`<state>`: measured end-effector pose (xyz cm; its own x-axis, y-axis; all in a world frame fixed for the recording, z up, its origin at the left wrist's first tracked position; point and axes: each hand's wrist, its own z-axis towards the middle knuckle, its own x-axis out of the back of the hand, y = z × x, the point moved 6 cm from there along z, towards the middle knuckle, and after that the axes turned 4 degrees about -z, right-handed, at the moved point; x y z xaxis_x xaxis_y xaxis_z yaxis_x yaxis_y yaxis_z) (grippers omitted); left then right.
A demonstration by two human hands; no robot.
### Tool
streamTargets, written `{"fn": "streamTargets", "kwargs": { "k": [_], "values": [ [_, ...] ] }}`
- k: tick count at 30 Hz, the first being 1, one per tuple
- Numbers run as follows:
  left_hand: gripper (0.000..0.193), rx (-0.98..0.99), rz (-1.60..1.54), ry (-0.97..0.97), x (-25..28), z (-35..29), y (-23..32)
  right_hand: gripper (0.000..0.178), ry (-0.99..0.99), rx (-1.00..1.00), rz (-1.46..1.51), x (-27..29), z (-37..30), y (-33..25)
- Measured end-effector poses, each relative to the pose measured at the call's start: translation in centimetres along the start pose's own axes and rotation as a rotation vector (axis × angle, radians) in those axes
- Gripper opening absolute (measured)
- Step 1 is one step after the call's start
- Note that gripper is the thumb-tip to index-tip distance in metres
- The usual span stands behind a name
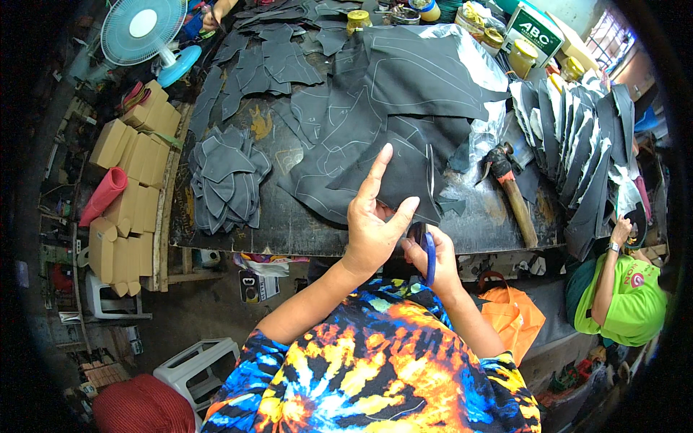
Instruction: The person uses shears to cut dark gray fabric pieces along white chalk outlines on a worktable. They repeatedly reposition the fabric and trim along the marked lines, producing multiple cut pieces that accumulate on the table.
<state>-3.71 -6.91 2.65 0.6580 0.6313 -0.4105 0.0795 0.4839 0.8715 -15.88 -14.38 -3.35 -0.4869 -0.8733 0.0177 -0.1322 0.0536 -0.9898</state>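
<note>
As 1 hand (442,265), the right, holds scissors (431,257), 1 hammer (515,200) lies nearby.

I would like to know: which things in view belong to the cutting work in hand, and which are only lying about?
Seem to belong to the work:
scissors, in the right hand
marked dark sheet
stack of dark pieces
table, under them

Seem only to lie about:
hammer
red roll
orange bag
fan
</note>
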Motion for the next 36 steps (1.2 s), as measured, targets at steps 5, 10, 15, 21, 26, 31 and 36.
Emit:
{"fn": "streamTargets", "kwargs": {
  "k": [5,10,15,21,26,31,36],
  "values": [
    [0.057,-0.131,0.142,0.054,1.2,0.9,0.9,0.019,-0.007,-0.076,0.042,0.8,-0.5,0.5],
    [0.048,0.046,0.141,0.037,3.6,2.4,1.3,0.025,-0.243,-0.032,0.001,1.5,-0.6,-0.6],
    [0.061,-0.079,0.283,0.008,2.3,2.1,2.6,0.03,-0.284,0.042,-0.027,0.6,0.0,-1.4],
    [0.064,-0.084,0.314,0.035,2.3,2.0,2.5,0.025,-0.153,0.078,-0.135,0.2,0.5,-1.4],
    [0.063,-0.201,0.411,0.041,2.4,1.5,2.3,0.025,-0.064,-0.013,-0.068,0.3,-0.3,-0.3],
    [0.059,-0.056,0.302,-0.021,3.2,2.3,2.6,0.025,-0.126,-0.153,-0.006,1.0,-1.6,0.3],
    [0.067,0.081,0.34,-0.313,3.8,3.6,4.2,0.033,-0.529,-0.087,0.038,1.8,-1.9,-1.7]
  ]
}}
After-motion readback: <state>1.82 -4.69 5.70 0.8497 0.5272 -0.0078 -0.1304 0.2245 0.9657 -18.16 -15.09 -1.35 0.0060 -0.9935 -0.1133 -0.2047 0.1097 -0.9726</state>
